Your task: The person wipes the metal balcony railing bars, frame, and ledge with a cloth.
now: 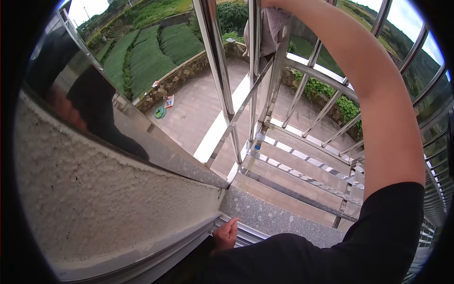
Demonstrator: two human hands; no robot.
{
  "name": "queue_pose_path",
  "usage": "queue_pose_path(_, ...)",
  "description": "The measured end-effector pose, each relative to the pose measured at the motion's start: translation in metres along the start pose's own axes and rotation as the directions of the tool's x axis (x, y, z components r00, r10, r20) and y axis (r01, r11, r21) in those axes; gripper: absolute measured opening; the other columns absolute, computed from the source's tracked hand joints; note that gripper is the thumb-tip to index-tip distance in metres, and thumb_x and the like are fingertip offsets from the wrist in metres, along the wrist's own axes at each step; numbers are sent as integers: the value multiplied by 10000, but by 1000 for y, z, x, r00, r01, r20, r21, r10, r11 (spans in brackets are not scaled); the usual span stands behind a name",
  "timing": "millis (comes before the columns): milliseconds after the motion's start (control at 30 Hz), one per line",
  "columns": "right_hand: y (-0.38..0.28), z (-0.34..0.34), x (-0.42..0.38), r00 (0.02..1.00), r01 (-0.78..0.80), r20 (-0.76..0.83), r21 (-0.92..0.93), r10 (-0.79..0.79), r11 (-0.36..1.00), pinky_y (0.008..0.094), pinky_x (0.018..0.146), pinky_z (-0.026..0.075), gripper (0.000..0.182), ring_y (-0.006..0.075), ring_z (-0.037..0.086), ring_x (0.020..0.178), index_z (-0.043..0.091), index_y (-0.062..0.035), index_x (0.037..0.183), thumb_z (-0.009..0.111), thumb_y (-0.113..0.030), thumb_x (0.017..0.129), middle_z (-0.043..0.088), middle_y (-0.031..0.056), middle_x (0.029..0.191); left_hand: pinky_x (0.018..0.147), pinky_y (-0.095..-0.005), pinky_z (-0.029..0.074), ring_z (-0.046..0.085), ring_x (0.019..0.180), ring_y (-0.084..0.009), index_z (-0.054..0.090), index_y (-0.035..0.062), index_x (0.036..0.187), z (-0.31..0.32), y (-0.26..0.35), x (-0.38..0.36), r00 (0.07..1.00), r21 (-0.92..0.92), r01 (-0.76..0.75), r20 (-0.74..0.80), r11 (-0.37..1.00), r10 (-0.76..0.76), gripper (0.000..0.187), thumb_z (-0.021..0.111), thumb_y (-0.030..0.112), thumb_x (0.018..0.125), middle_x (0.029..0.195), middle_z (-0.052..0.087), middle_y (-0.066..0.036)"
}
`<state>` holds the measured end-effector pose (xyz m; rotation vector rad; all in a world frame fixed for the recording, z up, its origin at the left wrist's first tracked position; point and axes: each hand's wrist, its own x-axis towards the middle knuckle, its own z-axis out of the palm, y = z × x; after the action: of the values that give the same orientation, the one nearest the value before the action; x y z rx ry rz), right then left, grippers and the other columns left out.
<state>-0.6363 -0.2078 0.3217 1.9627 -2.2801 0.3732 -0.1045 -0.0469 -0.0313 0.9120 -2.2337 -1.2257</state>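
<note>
At the top edge, my right hand (270, 3) is mostly cut off and closed on a greyish-pink cloth (275, 31), its fingers hidden. The cloth hangs against the upright metal bars (254, 38) of a shiny window cage. My bare right arm reaches up and over from the right side. Low in the middle, my left hand (225, 234) is closed, fingers together, on the edge of the metal window frame (246, 233), just below the speckled stone sill (257, 210).
A rough plaster wall (104, 189) and a reflective panel (127, 118) fill the left. Crossbars (302, 177) form the cage floor, with a small blue item (257, 147) on it. Far below lie a paved yard (189, 102), a green object (160, 112) and a stone wall (177, 78).
</note>
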Motion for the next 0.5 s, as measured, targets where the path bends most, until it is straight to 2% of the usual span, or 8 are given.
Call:
queue_pose_path(167,24,74,6,975,-79,206,-24,82,997,410,785,460,306,332,570,926,592,-22,975,507,-309,909,585,195,984,609,-330,524,678,732,-292,677,92,1001,-9,-3,-10,1000,69,-15,27,997,13,146,632,71,863,825,679,-137)
queue_pose_path(333,35,127,8,937,-140,319,-32,143,990,412,745,466,331,339,582,873,597,-16,937,498,-332,921,600,192,925,621,-333,535,683,734,-287,665,86,1032,-15,-9,-17,998,31,-55,-1,998,55,168,633,79,867,839,681,-150)
queue_pose_path(433,30,141,1,942,-143,307,0,136,990,413,721,470,351,343,589,841,600,-11,915,493,-345,928,610,189,889,623,-331,537,685,736,-283,665,82,1025,-15,-8,-24,998,7,-50,-29,999,50,162,637,83,865,832,680,-154)
queue_pose_path(500,14,149,-17,987,-8,158,43,1,999,413,705,472,365,346,594,820,601,-9,900,489,-354,933,616,188,865,620,-328,536,685,736,-281,667,79,1016,-13,-6,-30,998,-9,-41,-41,999,41,155,639,80,863,826,679,-154)
